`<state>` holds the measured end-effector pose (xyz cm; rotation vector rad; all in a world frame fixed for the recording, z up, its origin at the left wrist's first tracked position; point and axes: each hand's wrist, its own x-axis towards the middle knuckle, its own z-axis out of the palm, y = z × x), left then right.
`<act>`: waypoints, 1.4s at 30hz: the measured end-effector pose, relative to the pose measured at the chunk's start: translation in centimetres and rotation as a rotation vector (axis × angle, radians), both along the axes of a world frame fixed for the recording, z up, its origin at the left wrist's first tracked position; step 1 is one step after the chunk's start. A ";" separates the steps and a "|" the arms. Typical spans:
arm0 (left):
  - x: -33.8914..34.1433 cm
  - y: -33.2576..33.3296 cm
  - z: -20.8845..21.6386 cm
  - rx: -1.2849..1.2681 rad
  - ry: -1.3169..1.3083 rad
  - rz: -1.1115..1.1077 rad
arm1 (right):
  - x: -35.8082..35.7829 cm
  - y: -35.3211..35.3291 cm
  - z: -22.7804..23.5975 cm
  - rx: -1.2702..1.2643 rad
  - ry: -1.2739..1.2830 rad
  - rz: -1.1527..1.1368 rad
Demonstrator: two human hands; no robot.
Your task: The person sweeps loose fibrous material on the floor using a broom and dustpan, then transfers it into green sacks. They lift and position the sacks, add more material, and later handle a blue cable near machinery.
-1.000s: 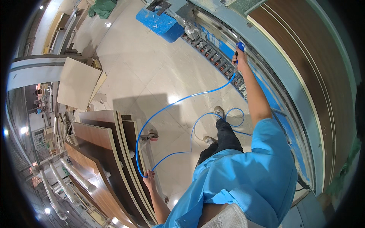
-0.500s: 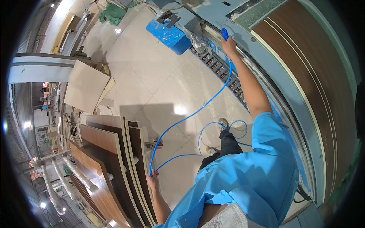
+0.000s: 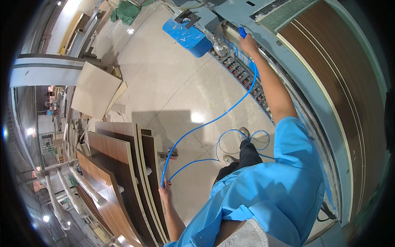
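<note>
My right hand (image 3: 249, 46) reaches far forward, its fingers wrapped round a blue air blow gun (image 3: 242, 32) over the edge of a light blue machine (image 3: 288, 68). Most of the gun is hidden by the hand, so its nozzle cannot be made out. From the gun a blue air hose (image 3: 205, 122) sags across to my left hand (image 3: 165, 192), which is closed on it low at the left, beside a stack of boards. Beyond that hand the hose runs back over the floor and loops near my shoes.
Brown wood-grain boards (image 3: 108, 158) lean on edge at the left. A blue motor cover (image 3: 187, 38) juts from the machine, above a row of black chain pads (image 3: 238, 74). A brown panel (image 3: 329, 53) lies along the machine on the right. Pale offcut boards (image 3: 96, 88) stand farther off.
The view has shifted slightly, moving the scene a little. My right hand and the air blow gun stay over the machine's edge; my left hand still holds the hose.
</note>
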<state>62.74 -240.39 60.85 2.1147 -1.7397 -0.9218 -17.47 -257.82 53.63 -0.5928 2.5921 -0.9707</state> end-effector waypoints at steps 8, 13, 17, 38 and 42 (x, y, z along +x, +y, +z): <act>3.7 -2.2 -2.8 0.013 0.005 -0.099 | 3.8 4.8 1.8 -0.250 -0.297 -0.032; 7.8 -4.1 -6.5 0.030 0.175 -0.098 | 8.2 15.1 -0.5 -0.028 -0.193 -0.314; 11.7 -5.6 -10.2 0.103 0.203 -0.132 | 12.3 28.3 -5.1 0.083 -0.242 -0.689; 15.9 -7.0 -13.9 0.226 0.228 -0.210 | 18.8 38.1 -3.2 -0.840 -0.834 -0.792; 16.2 -7.5 -13.2 0.185 0.225 -0.215 | 17.9 32.3 -2.0 -0.820 -0.928 -0.757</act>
